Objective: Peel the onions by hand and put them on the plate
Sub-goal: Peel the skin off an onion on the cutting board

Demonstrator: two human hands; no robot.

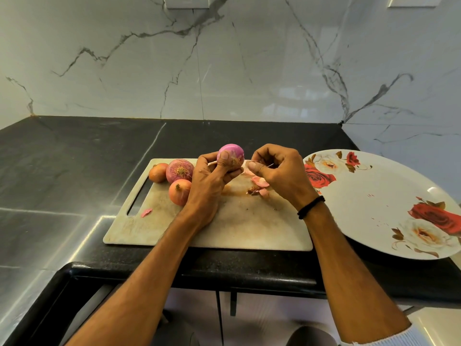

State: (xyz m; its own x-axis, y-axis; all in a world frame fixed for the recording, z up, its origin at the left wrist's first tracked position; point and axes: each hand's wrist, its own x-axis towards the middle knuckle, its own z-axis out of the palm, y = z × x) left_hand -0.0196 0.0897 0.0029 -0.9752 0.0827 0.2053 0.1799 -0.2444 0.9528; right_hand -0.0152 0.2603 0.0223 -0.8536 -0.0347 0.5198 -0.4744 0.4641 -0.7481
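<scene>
My left hand grips a partly peeled purple onion above the cutting board, thumb on its front. Just right of it, my right hand pinches a thin strip of onion skin between thumb and forefinger. Three unpeeled onions lie at the board's far left: a small orange one, a larger reddish one and another orange one. Loose pink peels lie on the board under my right hand. The white plate with red roses stands to the right, with no onions on it.
A stray peel lies by the board's handle slot. The black counter runs left and back to a marble wall. The counter's front edge is just below the board. The plate overhangs the counter near the right corner.
</scene>
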